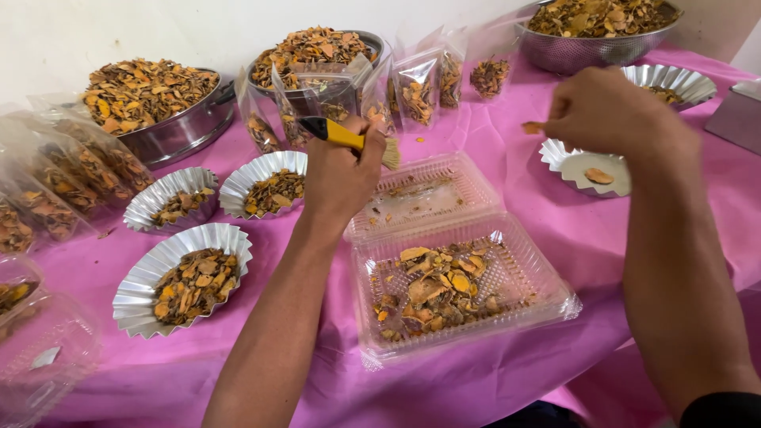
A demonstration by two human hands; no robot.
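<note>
I am watching my left hand (341,170) at the centre of the frame, its fingers wrapping tightly around a small brush with a yellow and black handle and pale bristles (349,136), which is pointing right over the lid half of an open clear plastic clamshell box (515,273). My right hand (602,111) is hovering in the upper right, its fingertips pinching together on a single dried orange slice (533,126), slightly blurred. The lower half of the clamshell box, at centre bottom, is holding a heap of dried orange-brown slices (432,289), while the lid half behind it is showing only crumbs. Just below my right hand, a fluted silver foil cup (567,162) is carrying one lone slice. Three more fluted foil cups filled with slices (190,277) are sitting on the left side of the pink-covered table (507,372). Clear plastic pouches of slices (420,91) are standing along the upper middle, and others are lying at the left edge. Round steel bowls piled with slices (154,103) are resting at the upper left and upper centre, and a steel colander full of slices (590,32) is sitting at the upper right. A clear plastic container (40,357) is showing at the lower left corner.
</note>
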